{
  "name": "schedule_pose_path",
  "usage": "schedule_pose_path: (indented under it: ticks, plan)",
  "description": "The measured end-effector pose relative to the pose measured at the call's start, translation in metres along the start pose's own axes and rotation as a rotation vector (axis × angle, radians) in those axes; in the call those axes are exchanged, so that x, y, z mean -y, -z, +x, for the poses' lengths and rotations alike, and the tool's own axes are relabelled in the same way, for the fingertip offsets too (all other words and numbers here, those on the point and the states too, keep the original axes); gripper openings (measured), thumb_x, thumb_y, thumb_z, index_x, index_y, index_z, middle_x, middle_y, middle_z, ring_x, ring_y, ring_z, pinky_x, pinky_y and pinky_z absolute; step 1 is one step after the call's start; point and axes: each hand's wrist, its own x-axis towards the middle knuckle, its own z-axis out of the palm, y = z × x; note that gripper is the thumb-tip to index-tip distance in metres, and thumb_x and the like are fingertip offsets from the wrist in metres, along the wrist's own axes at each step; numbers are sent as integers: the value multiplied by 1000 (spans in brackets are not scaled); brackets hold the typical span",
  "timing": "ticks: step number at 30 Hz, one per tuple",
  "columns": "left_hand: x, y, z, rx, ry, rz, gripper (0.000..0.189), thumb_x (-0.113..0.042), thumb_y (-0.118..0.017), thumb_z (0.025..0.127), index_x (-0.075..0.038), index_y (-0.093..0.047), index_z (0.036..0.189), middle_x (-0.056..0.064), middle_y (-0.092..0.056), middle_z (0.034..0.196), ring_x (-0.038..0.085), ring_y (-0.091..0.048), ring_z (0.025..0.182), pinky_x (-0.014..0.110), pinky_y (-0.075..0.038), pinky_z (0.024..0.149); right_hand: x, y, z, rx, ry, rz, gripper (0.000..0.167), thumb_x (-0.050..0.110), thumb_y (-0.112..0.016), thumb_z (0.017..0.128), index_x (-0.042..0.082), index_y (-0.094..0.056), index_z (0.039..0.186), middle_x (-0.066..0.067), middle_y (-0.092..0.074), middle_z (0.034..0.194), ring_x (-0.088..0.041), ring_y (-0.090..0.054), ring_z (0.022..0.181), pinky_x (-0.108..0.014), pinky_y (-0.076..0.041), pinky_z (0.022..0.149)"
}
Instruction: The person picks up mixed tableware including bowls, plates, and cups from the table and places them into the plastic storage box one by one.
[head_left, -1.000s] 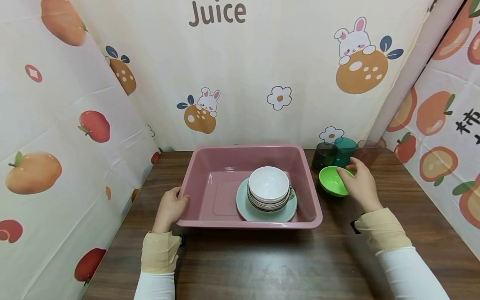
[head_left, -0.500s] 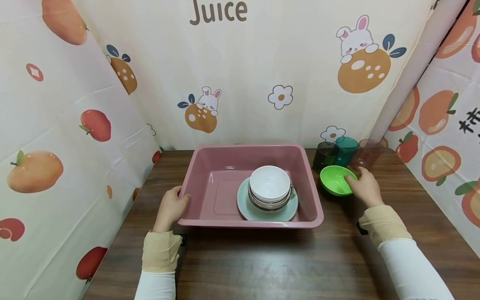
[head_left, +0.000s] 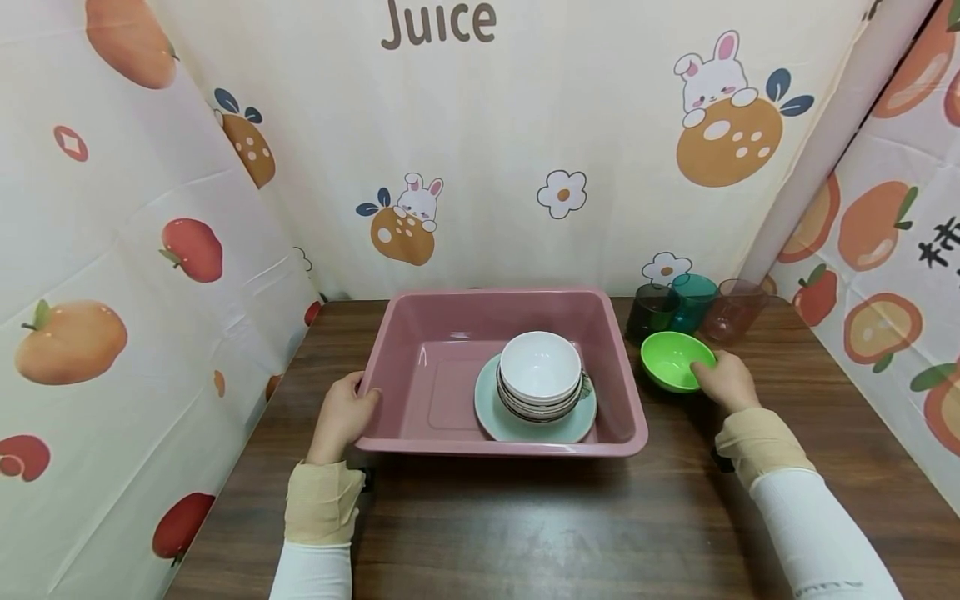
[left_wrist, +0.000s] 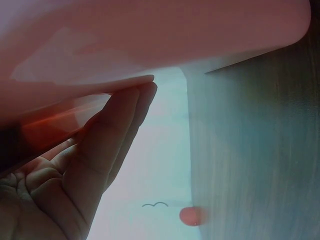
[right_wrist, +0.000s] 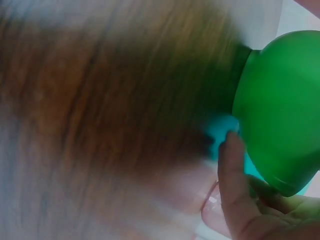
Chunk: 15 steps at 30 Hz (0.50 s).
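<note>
My left hand (head_left: 343, 417) holds the left wall of a pink basin (head_left: 501, 450), thumb over the rim. In the left wrist view its fingers (left_wrist: 120, 125) lie along the outside, under the rim. At the right, my right hand (head_left: 727, 382) pinches the edge of a bright green bowl (head_left: 670, 357), thumb inside. Its fingers (right_wrist: 232, 172) show beside the bowl's outer wall in the right wrist view. Inside the basin, a pale green plate (head_left: 491, 421) carries a stack of bowls, a white bowl (head_left: 540, 367) on top.
Behind the green bowl stand a dark cup (head_left: 649, 308), a teal cup (head_left: 693, 302) and a clear reddish cup (head_left: 735, 308). All of it rests on a dark wooden table (head_left: 540, 533), with printed curtains (head_left: 480, 125) at the back and sides.
My right hand has come down from above the green bowl's far right side to its right edge, and now pinches it. The left hand and the basin look the same.
</note>
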Motion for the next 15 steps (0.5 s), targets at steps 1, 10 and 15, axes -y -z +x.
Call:
schedule_pose_path:
  ticks: [1,10,15]
  plan:
    - [0,0,0,0,1,-1,41,-13,-53,93,9,-56,128,28,-66,113,33,-65,94,48,-52,83,-1,0,0,0,-6,2,43,22,-46,95,-18,-57,106,-23,-61,84,-31,-54,74,-30,-39,62]
    - [-1,0,0,-7,0,7,41,-14,-53,94,8,-57,128,28,-65,114,33,-64,95,49,-52,85,-2,0,0,6,-29,13,34,17,-39,94,-10,-59,87,-17,-58,74,-27,-52,68,-29,-39,59]
    - [-1,0,-1,-7,2,5,40,-14,-54,94,8,-57,127,28,-65,113,33,-64,95,49,-51,84,-2,0,0,14,-43,28,32,14,-37,92,-4,-57,76,-11,-56,69,-23,-49,64,-29,-38,58]
